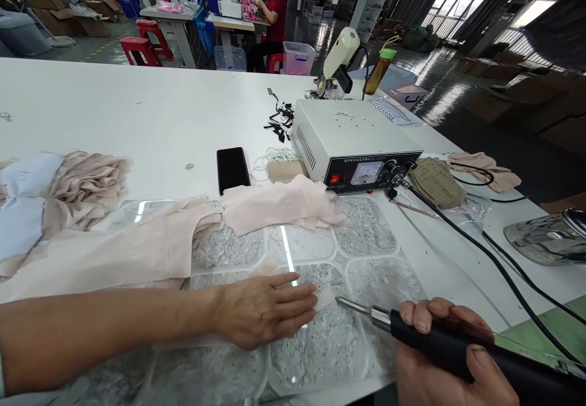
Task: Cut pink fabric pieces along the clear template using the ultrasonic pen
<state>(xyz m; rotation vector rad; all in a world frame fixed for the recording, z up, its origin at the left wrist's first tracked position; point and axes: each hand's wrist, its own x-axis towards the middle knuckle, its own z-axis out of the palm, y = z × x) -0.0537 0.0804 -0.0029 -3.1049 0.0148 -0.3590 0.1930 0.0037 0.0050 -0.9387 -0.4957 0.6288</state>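
Black tool, clear jar beyond

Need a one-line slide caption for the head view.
Left hand flat on pale fabric, right hand holding a black handheld tool, its metal tip near the fabric's edge.

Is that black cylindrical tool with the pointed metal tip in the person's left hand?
No, the right hand grips the black cylindrical tool, while the left hand lies on pale pink fabric.
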